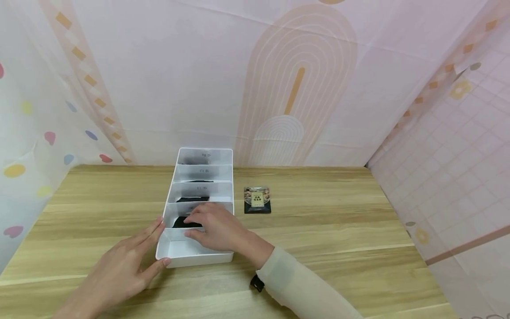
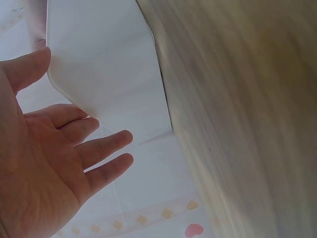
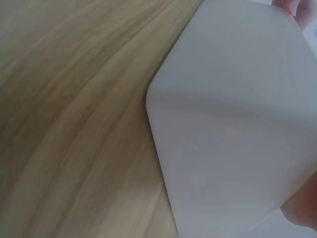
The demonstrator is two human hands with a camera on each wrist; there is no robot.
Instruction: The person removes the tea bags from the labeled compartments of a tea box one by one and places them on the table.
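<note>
A long white divided box (image 1: 199, 262) stands on the table. Beside its near left corner, my left hand (image 1: 123, 261) has straight fingers along the side and a thumb at the front rim; the left wrist view shows the fingers spread at the box wall. My right hand (image 1: 219, 228) reaches over the box. Its fingertips are at a black sachet (image 1: 180, 223) in the second compartment from the front, while the thumb sits lower, over the front compartment, with a gap between. The right wrist view shows mainly the box's outer wall (image 3: 233, 158).
Dark sachets stand in compartments farther back, whose dividers bear printed Chinese labels. To the box's right, a tea sachet (image 1: 257, 200) lies flat on the wooden table (image 1: 338, 235). Patterned cloth (image 1: 179, 79) hangs behind and at both sides.
</note>
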